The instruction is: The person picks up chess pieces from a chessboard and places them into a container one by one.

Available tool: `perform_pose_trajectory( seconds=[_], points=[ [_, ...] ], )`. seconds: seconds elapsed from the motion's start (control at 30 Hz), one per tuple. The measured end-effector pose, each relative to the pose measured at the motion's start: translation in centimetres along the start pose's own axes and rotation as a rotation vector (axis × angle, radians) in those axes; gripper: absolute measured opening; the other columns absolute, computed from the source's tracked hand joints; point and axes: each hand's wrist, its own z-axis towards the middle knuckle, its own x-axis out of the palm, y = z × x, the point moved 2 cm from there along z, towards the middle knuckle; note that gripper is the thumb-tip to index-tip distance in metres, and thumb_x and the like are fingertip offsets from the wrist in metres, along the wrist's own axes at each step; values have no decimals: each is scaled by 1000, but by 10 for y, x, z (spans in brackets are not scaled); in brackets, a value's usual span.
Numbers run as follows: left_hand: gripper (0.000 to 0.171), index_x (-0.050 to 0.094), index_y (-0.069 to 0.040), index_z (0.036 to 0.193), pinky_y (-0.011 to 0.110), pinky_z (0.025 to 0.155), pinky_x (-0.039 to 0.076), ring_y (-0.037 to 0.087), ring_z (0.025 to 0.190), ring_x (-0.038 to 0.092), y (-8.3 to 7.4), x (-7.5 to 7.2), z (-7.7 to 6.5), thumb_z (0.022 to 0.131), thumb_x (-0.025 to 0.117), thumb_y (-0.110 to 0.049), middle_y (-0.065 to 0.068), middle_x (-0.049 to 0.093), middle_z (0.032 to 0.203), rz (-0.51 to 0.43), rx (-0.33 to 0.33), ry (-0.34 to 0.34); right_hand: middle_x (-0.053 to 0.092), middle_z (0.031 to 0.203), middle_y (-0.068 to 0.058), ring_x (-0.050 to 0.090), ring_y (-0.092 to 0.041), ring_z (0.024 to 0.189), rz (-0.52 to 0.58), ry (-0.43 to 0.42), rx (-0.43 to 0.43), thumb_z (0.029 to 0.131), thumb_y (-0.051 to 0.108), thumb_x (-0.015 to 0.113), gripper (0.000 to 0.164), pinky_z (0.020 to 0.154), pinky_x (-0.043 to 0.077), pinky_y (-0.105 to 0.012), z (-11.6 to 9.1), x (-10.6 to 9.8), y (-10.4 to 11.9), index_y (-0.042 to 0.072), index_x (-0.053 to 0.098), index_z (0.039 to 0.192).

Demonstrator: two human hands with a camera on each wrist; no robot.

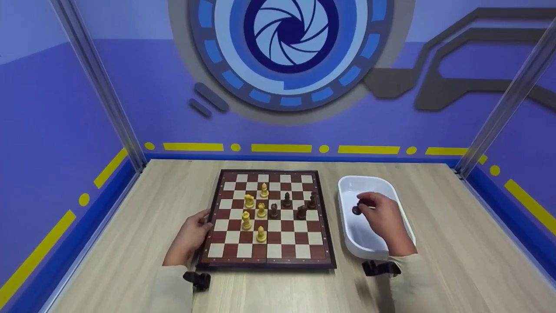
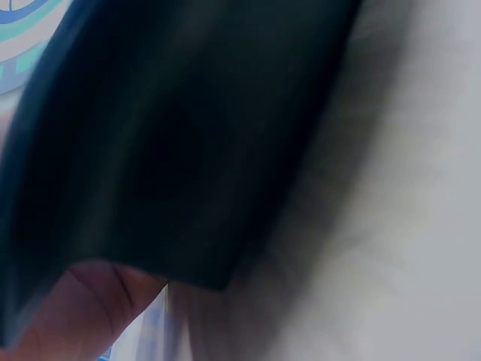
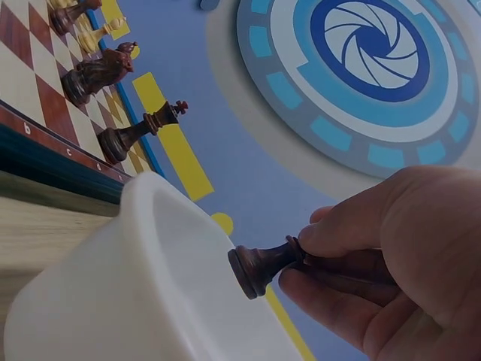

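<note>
My right hand (image 1: 384,217) is over the white plastic tub (image 1: 369,256), pinching a dark chess piece (image 3: 259,267) between thumb and fingers. The piece's wide base sticks out; its top is hidden by the fingertips. On the left, my left hand (image 1: 191,234) holds the left edge of the brown-and-cream chessboard (image 1: 286,251). Several yellow pieces stand on the board, among them a knight (image 1: 249,201) and a pawn (image 1: 260,235). Several dark ones stand farther right, including a knight (image 1: 301,212) and a king (image 3: 143,131). A dark blurred surface fills most of the left wrist view.
Board and tub sit side by side on a light wooden table (image 1: 143,208), with a narrow strip of tabletop between them. Blue printed panels (image 1: 278,130) wall in the back and sides. Metal posts (image 1: 108,91) rise at the back corners. Each wrist wears a black strap (image 1: 382,268).
</note>
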Motion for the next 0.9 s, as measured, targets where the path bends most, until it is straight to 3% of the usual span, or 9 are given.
perform_pose_trajectory(
  seconds=[0.33, 0.6, 0.9],
  points=[
    [48, 39, -1, 146, 32, 74, 54, 20, 94, 64, 1, 1, -1, 98, 46, -2, 22, 59, 120, -21, -32, 8, 70, 104, -19, 67, -32, 97, -26, 10, -18, 88, 7, 65, 23, 87, 54, -47, 0, 0, -1, 0, 70, 109],
    [47, 41, -3, 146, 33, 76, 52, 20, 95, 63, 2, -2, 2, 98, 46, -3, 22, 60, 120, -10, -18, 1, 70, 103, -16, 66, -29, 96, -26, -5, -42, 89, 8, 65, 20, 87, 54, -47, 3, 1, 5, 3, 71, 108],
    [48, 42, 0, 145, 31, 74, 53, 19, 91, 64, 4, -1, 2, 97, 48, -1, 23, 61, 118, -3, -2, 4, 71, 101, -14, 69, -28, 95, 19, -20, -77, 87, 5, 66, 17, 84, 56, -44, 0, 15, 15, 5, 72, 102]
  ],
)
